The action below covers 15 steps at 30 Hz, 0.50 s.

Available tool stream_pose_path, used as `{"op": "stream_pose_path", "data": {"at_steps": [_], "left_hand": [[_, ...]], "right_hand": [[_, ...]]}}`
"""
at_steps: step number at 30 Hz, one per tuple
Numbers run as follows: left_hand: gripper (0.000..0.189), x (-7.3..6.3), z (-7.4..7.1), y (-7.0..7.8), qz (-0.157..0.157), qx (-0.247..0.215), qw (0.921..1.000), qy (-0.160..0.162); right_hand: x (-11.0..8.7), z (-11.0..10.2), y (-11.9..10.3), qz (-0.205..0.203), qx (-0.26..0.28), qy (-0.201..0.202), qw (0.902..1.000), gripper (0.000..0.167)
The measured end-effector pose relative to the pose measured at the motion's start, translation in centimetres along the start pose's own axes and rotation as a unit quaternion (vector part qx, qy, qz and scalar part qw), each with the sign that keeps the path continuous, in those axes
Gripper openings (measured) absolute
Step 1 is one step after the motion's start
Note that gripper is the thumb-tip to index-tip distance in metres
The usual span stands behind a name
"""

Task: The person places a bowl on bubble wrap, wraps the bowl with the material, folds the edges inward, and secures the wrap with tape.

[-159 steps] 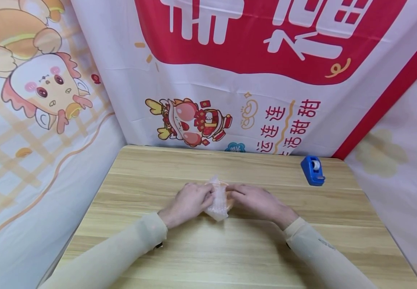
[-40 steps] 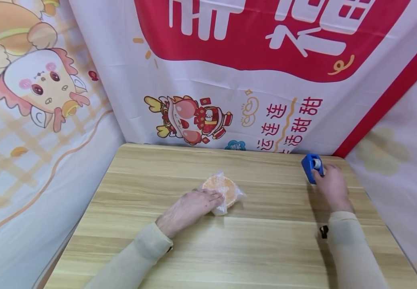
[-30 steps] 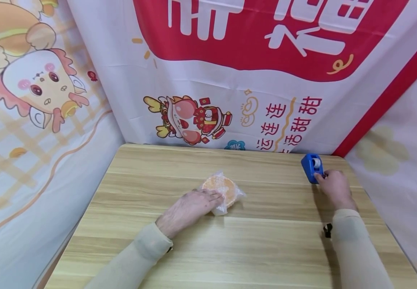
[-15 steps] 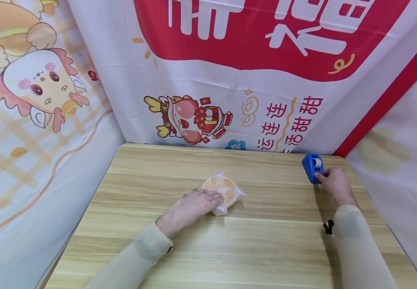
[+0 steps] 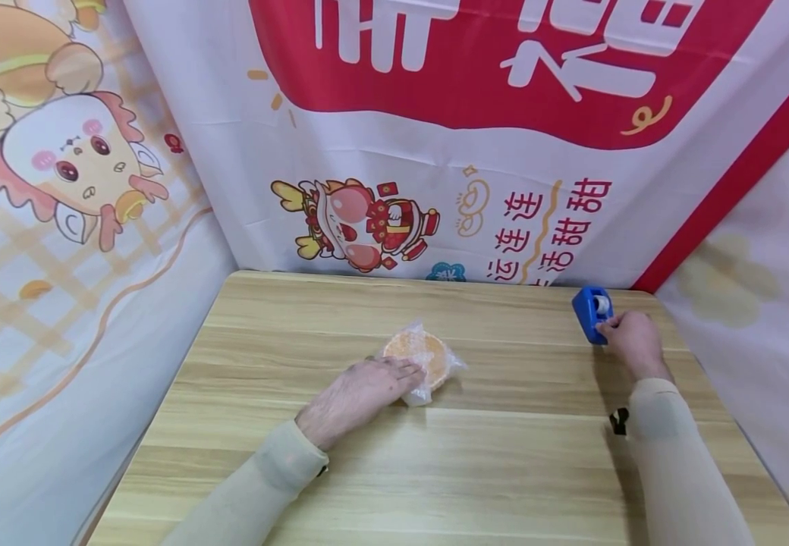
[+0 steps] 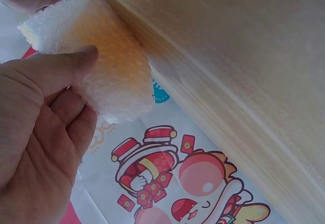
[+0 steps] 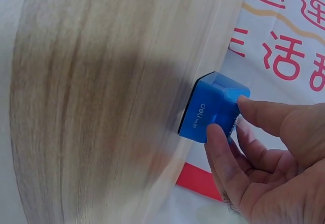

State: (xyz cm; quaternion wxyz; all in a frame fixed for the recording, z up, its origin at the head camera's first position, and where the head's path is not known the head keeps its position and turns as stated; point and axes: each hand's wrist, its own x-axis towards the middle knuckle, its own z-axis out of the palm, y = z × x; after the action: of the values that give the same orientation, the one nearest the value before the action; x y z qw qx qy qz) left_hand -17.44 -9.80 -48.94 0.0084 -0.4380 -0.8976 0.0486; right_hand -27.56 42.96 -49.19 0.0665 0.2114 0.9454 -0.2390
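Observation:
A round, pale-orange object [image 5: 397, 346] lies wrapped in clear bubble wrap [image 5: 419, 396] on the wooden table. My left hand [image 5: 367, 390] holds the package at its near left side, fingers lying across the top. In the left wrist view the thumb [image 6: 84, 61] presses the bubble wrap from one side; some fingers are hidden behind it. Far to the right, my right hand [image 5: 636, 341] is at the front end of a blue tape dispenser [image 5: 589, 307]. The right wrist view shows thumb and forefinger pinching around its toothed cutter end; no strip of tape can be made out.
The wooden table [image 5: 504, 470] has its back edge against a white and red printed cloth [image 5: 367, 144]. More patterned cloth [image 5: 39, 250] hangs along the left side, and a pale cloth [image 5: 756, 364] along the right. A small white tape roll [image 5: 601, 305] sits in the dispenser.
Since the oldest frame, my right hand has left the package for the tape dispenser, and the bubble wrap now lies flat around the orange object. Lately my right fingers shift only slightly.

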Motion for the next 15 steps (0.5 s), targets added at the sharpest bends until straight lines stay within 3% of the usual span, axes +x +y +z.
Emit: {"op": "stream_pose_path", "data": {"at_steps": [8, 15], "left_hand": [[0.051, -0.17, -0.15, 0.02, -0.002, -0.007, 1.0, 0.002], [0.051, -0.12, -0.13, 0.0, -0.002, -0.007, 1.0, 0.0]], "right_hand": [[0.14, 0.08, 0.39, -0.035, -0.012, 0.017, 0.9992, 0.034], [-0.08, 0.11, -0.05, -0.014, -0.019, 0.008, 0.9997, 0.038]]}}
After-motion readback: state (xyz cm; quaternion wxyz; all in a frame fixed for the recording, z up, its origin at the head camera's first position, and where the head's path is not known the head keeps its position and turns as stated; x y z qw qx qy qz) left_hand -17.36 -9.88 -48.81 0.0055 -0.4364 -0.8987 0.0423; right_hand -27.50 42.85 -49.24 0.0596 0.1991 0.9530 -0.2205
